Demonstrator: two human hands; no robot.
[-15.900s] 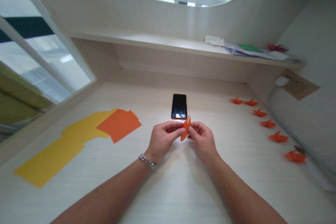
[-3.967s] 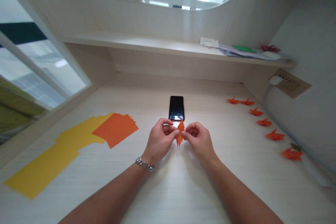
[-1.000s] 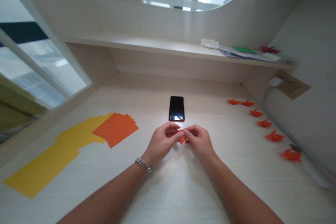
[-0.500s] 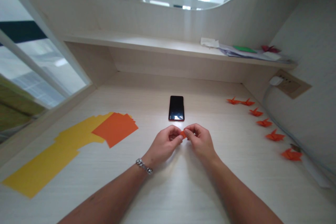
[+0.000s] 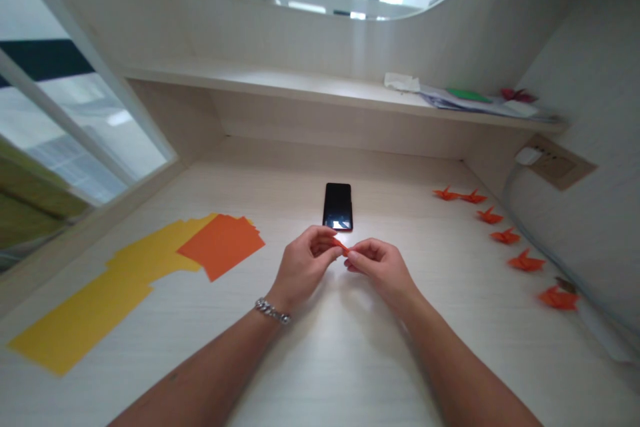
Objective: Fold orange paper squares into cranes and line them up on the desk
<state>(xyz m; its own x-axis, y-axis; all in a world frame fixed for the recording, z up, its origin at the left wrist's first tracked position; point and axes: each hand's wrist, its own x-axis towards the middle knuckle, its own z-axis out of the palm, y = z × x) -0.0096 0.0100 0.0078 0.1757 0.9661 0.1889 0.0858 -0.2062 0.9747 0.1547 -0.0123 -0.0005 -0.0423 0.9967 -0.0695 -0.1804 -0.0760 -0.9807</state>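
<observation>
Forearms come in from the bottom edge over the pale wooden desk, and the left one wears a metal bracelet at the wrist. Left hand and right hand meet above the middle of the desk, a little lifted from it. Between their fingertips sits the folded orange paper, and both hands touch it, so neither one is nearer. The left thumb and forefinger are pressed together on its left end, and the right thumb and forefinger are pressed together on its right end. The other fingers of both hands are curled in loosely.

Only a narrow strip of the paper shows, because the fingers cover most of it. Its long axis seems to run across from one hand to the other, with the left end a little higher. It looks small, flat and sharply creased; its exact shape I cannot tell.

Just beyond the hands a black phone lies flat with a dark screen. To the left a stack of orange sheets rests partly over the yellow sheets. To the right a row of orange paper cranes curves along the desk, well apart from the hands. Farther back, the shelf carries some loose papers at its right end
</observation>
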